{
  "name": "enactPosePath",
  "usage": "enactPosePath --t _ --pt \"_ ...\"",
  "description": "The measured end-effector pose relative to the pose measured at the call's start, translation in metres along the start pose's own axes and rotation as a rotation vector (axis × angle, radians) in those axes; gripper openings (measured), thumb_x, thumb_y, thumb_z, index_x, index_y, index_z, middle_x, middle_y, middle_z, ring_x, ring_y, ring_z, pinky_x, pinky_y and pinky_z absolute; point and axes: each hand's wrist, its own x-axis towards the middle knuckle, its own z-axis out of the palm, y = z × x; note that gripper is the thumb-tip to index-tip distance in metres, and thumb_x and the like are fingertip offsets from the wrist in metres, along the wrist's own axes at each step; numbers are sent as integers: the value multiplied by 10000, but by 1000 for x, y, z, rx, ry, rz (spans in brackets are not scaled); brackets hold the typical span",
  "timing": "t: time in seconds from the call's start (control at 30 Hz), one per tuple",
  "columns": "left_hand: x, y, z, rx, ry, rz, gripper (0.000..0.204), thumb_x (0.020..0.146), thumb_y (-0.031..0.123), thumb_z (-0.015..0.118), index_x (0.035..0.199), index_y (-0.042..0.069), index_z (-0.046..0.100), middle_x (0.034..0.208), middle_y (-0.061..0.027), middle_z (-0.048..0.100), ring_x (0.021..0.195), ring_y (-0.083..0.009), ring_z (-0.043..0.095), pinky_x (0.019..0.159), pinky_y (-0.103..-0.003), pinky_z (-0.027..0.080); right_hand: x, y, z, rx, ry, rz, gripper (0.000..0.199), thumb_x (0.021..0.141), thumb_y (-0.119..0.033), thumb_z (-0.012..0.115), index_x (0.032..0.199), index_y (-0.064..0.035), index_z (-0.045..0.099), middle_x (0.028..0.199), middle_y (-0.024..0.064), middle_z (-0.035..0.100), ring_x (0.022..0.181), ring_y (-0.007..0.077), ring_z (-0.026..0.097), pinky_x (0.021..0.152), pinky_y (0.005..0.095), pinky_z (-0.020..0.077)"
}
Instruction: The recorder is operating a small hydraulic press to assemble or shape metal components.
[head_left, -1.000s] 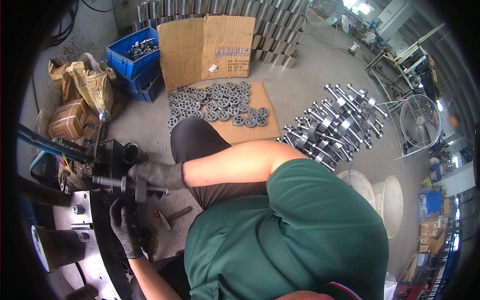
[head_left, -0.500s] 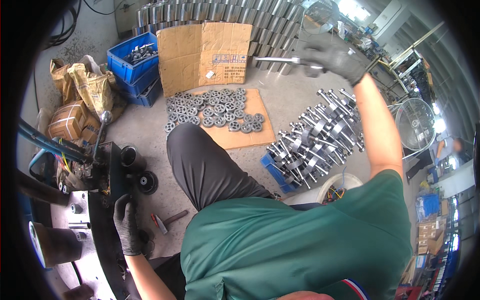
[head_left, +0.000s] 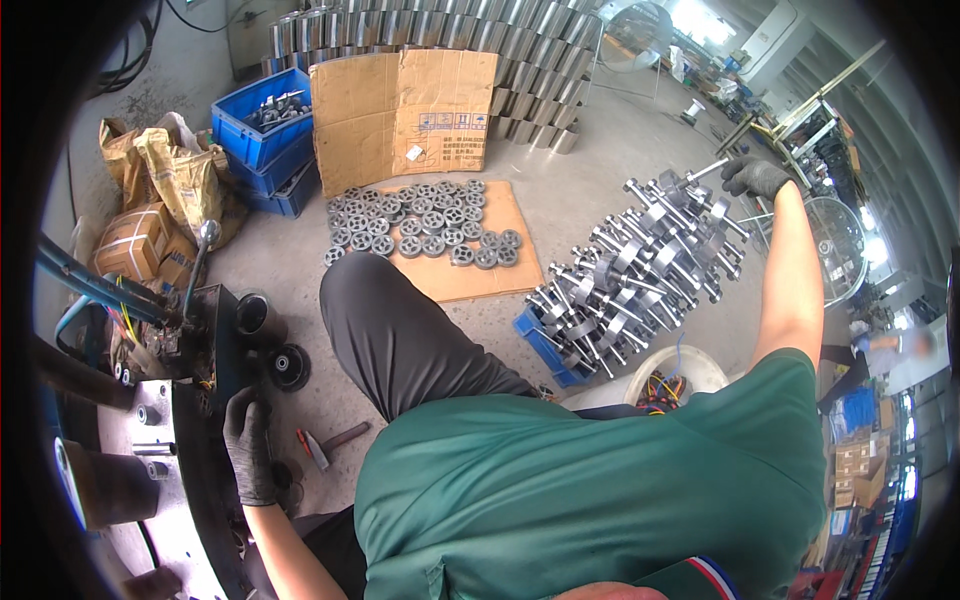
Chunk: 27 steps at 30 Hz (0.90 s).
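My right hand (head_left: 757, 178), in a dark grey glove, is closed around the end of a metal shaft (head_left: 704, 171) at the far right edge of a heap. That heap (head_left: 640, 275) is made of shiny shafts with thick round collars, piled crosswise on the floor. Over on the left, my gloved left hand (head_left: 248, 445) rests against the edge of a machine (head_left: 190, 480), its fingers loosely extended and holding nothing. Beside that hand, the machine's metal plate carries a small bearing-like ring (head_left: 149, 415) and a short steel pin (head_left: 153, 449).
Spoked grey wheels (head_left: 420, 222) lie on flat cardboard (head_left: 500, 270). Blue bins (head_left: 262, 140) and sacks (head_left: 180, 170) stand back left; steel cylinders (head_left: 535, 95) are stacked behind. A hammer (head_left: 345, 437) lies on the floor. A white bucket (head_left: 708, 370) holds wires. Another person (head_left: 880, 345) is at right.
My right hand has swung right and down, bringing the shaft from mid-air to the far right end of the heap. The left hand stays by the machine. The person at right has shifted.
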Motion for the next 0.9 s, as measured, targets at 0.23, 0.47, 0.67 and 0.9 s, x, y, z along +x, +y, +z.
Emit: enactPosePath --t 0.23,0.47,0.67,0.9 --pt "-8 11 -1 -19 -3 30 270 1036 146 644 1274 21 668 1064 -24 657 959 -118 607 880 -281 512 35 -32 12 -311 327 -385 450 772 -5 616 1204 -31 740 1070 135 775 1012 279 722 925 384 560" --pt "-16 28 -1 73 7 45 290 1051 201 649 1268 10 658 1121 -47 668 1014 -132 614 924 -284 497 14 -70 34 -638 313 -397 242 762 -30 640 953 -68 784 971 176 760 956 336 736 841 425 564" --pt "-23 39 1 67 -9 83 269 1033 147 664 1274 27 674 1086 -22 664 990 -118 607 911 -283 509 13 -60 54 -730 36 -211 192 783 -120 666 891 -79 820 918 176 784 827 333 762 739 444 593" --pt "-31 49 -1 106 1 55 286 1034 177 660 1276 25 673 1095 -26 663 1010 -132 603 949 -301 492 5 -62 58 -502 -275 6 340 941 -228 573 962 46 772 873 167 786 764 279 772 710 462 609"
